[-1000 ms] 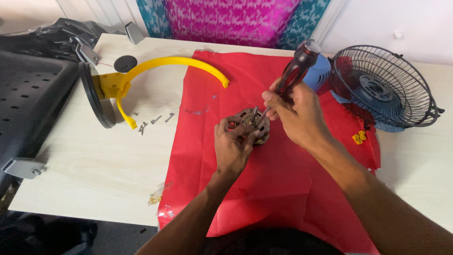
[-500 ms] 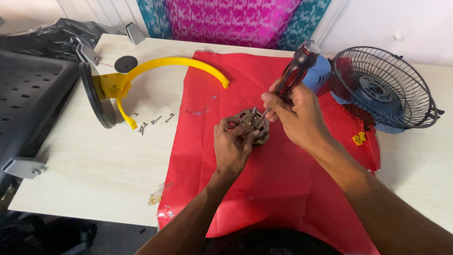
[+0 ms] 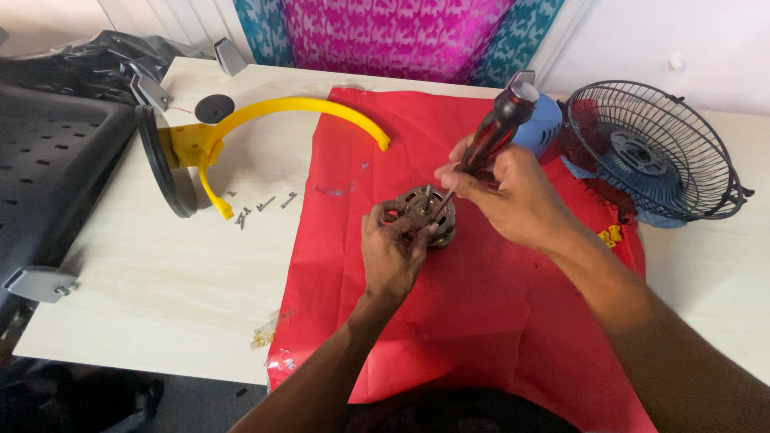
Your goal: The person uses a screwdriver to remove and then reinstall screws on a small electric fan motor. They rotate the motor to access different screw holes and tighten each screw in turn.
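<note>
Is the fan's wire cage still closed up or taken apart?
Taken apart: the black wire cage lies alone on the table, away from the motor.

I see a plain red cloth on a pale wood-grain table, a bright yellow curved bracket on a black disc base, silver screws. My right hand holds a dark red-and-black screwdriver with a silver cap over a grey-brown metal motor. Black wire fan grille with blue behind it, small yellow bits, magenta-and-teal patterned fabric at the back.
</note>
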